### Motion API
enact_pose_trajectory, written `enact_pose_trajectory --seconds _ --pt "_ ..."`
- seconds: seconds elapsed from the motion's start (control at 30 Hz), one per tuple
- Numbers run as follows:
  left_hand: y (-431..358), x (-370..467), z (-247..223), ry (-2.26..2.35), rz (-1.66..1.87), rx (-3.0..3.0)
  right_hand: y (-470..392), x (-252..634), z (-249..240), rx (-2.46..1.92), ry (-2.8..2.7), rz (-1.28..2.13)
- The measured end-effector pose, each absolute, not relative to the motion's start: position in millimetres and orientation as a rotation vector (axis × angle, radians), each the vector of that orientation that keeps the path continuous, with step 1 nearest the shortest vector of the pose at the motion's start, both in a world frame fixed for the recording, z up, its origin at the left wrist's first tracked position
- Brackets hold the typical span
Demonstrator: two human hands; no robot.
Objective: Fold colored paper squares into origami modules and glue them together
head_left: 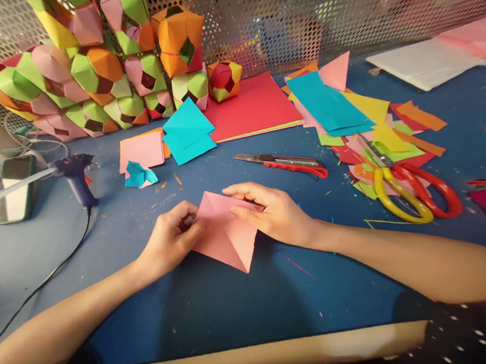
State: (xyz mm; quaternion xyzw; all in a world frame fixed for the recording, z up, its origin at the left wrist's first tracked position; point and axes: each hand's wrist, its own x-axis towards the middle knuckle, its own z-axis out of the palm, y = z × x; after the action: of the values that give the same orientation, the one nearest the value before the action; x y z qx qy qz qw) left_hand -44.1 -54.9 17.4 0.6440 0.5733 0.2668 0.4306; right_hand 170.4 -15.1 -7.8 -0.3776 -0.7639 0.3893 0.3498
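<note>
A creased pink square of paper [225,230] is held over the near part of the blue table, tilted with one corner toward me. My left hand [172,233] pinches its left edge, thumb on top and the other fingers curled beneath. At the right edge my right hand [273,213] grips it, thumb on the face and fingers behind the upper corner. Beyond the hands lie a small folded blue and pink paper piece [140,174], blue paper squares [188,131] and a stack of pink squares [142,149].
Stacked folded-paper balls [96,75] lean against a perforated metal screen [275,32]. A glue gun [76,178] with its cord and a phone [15,190] lie left. A box cutter [283,163], scissors [416,188], paper scraps [405,139] and red sheets [250,110] lie beyond and right.
</note>
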Motion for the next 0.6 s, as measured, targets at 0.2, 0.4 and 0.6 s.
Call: enact_pose_trajectory --seconds 0.2,0.4,0.6 --pt "-52.8 -46.0 12.5 1.472 0.889 1.352 -9.6 168.1 -3.9 -1.075 -1.744 1.213" --pt "-51.1 -40.0 10.3 1.339 0.876 1.242 -14.1 166.2 -5.7 -1.049 -1.764 1.245" --pt "-51.4 -37.2 7.6 1.362 0.96 1.17 -17.6 164.2 -7.8 -0.958 -1.699 1.332"
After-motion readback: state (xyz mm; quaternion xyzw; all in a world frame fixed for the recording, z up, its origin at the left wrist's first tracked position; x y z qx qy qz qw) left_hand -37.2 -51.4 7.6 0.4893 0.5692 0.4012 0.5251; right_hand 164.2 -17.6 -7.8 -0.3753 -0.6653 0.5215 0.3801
